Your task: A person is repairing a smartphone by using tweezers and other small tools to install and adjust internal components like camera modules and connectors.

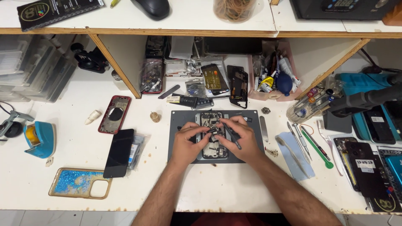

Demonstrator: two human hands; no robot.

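An opened phone body with its inner parts bare lies on a dark grey work mat in the middle of the white bench. My left hand rests on the phone's left side, its fingertips pinching a small dark part over the phone's middle. My right hand holds a slim dark tool like a pen, its tip pointing up-left at the phone's inside. Both hands meet over the phone and hide its lower half.
Left of the mat lie a black phone, a red phone frame, a glittery blue case and a teal tape dispenser. To the right are a blue cloth, several hand tools and dark phone parts. Shelves of parts stand behind.
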